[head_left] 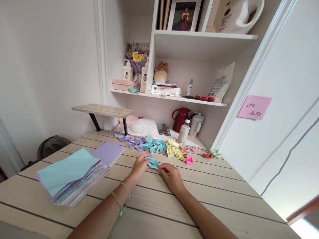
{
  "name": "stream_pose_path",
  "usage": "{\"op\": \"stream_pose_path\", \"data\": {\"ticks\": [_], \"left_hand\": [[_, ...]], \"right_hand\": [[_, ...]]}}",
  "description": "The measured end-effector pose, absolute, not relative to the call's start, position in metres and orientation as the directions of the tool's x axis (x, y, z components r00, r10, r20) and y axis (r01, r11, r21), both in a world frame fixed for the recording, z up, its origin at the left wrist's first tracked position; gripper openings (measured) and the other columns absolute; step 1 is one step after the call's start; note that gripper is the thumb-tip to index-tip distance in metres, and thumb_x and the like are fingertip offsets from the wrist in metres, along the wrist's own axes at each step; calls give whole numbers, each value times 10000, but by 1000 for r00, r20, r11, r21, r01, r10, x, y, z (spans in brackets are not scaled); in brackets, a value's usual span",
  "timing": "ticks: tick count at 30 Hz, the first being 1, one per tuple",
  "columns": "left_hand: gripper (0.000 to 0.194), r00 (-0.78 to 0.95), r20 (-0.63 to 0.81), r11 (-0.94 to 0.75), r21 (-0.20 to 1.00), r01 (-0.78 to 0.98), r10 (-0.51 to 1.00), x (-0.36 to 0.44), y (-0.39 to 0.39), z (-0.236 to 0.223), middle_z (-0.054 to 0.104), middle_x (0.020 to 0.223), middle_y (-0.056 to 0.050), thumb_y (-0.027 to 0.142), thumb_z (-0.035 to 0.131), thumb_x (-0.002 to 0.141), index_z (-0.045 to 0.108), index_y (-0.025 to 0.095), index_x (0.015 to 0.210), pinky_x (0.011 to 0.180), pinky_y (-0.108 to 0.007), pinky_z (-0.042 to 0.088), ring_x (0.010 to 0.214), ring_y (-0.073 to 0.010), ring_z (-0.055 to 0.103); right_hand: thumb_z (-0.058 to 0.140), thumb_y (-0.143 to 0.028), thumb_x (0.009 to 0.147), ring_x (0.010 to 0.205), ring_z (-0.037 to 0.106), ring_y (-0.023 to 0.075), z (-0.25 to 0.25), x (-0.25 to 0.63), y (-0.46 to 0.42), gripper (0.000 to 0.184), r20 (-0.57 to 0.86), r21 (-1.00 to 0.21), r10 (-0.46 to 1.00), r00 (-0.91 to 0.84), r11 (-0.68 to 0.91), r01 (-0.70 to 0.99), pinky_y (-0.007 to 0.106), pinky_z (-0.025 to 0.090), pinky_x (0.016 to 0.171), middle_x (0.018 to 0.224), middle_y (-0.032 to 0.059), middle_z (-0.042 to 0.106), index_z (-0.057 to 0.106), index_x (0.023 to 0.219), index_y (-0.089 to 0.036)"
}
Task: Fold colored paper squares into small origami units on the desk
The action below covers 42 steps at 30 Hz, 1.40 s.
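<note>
Between my two hands is a light blue paper boat (152, 163), held just above the wooden table (219, 192). The fingers of my left hand (141, 163) pinch its left end. My right hand (171, 176) grips the right tip between thumb and fingers. Just beyond it lie several finished blue paper boats (157, 145). Purple boats (137, 142) sit to their left, and yellow boats (173, 148) to their right. Farther right are pink boats (188, 160), a red boat (207, 155) and a green boat (215, 152).
A tall stack of coloured paper (72, 176) lies at the left, beside a purple paper pad (109, 152). A small raised shelf (102, 109) stands at the back left. Behind the boats are a plastic bottle (183, 131), a red jug (180, 119) and a tumbler (196, 124).
</note>
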<state>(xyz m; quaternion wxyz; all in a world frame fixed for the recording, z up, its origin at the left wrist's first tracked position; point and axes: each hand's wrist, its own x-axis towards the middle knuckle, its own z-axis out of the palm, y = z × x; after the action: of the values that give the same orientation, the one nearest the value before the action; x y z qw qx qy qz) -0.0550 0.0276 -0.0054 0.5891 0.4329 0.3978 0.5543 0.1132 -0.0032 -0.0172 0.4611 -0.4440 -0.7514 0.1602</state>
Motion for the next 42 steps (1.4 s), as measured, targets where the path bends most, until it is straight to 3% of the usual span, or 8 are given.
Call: {"op": "stream_pose_path", "data": {"ticks": [7, 13, 17, 23, 29, 34, 38, 42], "left_hand": [[358, 101, -73, 113, 867, -485, 992, -60, 25, 0, 632, 1096, -118, 33, 497, 584, 624, 136, 902, 727, -266, 475, 923, -187, 617], [367, 35, -90, 96, 874, -476, 995, -57, 24, 1, 668, 1001, -96, -8, 515, 561, 630, 138, 878, 686, -233, 475, 769, -139, 632], [284, 47, -63, 77, 879, -471, 997, -56, 24, 2, 685, 907, -93, 52, 540, 587, 640, 126, 842, 669, -245, 481, 731, -146, 630], [203, 68, 24, 1, 938, -347, 997, -53, 25, 0, 687, 825, -80, 158, 609, 612, 647, 119, 807, 671, -279, 486, 731, -180, 635], [273, 188, 206, -186, 975, -120, 960, -46, 23, -7, 650, 1006, -117, 112, 618, 628, 618, 142, 899, 800, -313, 465, 968, -220, 595], [360, 293, 296, -274, 955, -116, 909, -43, 20, -9, 554, 1190, -139, 135, 616, 680, 556, 172, 1033, 885, -340, 432, 1139, -230, 490], [449, 371, 275, -246, 961, -124, 887, -42, 14, -7, 488, 1265, -152, 163, 640, 683, 498, 189, 1107, 904, -360, 422, 1132, -241, 498], [493, 414, 282, -241, 959, -149, 866, -39, 9, -6, 457, 1293, -150, 130, 637, 673, 470, 200, 1131, 936, -370, 397, 1143, -236, 489]], "right_hand": [[483, -182, 821, 807, 615, 183, -18, 112, -4, 170, 617, -547, 729, -294, 667, 505, 297, 476, 735, 846, 52, 668, 649, 842, -211], [486, -135, 817, 827, 613, 172, -21, 113, -1, 178, 643, -498, 686, -341, 713, 494, 291, 485, 747, 864, 46, 665, 639, 863, -214], [485, -140, 818, 813, 616, 173, -20, 112, -2, 177, 639, -497, 688, -343, 711, 498, 292, 493, 730, 849, 48, 664, 640, 860, -215], [562, -268, 771, 828, 609, 188, -12, 109, -8, 114, 610, -627, 761, -222, 635, 452, 273, 503, 651, 935, 83, 643, 640, 809, -195], [564, -391, 753, 628, 615, 165, -15, 112, 1, 275, 389, -892, 920, -45, 389, 232, 269, 495, 566, 699, 36, 660, 577, 913, -167], [621, -368, 703, 705, 640, 186, -19, 115, 6, 263, 339, -923, 930, -141, 358, 141, 304, 511, 660, 803, 67, 693, 642, 859, -158], [618, -324, 695, 770, 650, 196, -19, 116, 7, 291, 333, -929, 929, -160, 352, 113, 321, 515, 716, 889, 66, 696, 658, 936, -166], [610, -263, 677, 738, 651, 185, -19, 115, 7, 240, 333, -931, 934, -130, 348, 113, 295, 518, 681, 842, 57, 702, 666, 887, -161]]}}
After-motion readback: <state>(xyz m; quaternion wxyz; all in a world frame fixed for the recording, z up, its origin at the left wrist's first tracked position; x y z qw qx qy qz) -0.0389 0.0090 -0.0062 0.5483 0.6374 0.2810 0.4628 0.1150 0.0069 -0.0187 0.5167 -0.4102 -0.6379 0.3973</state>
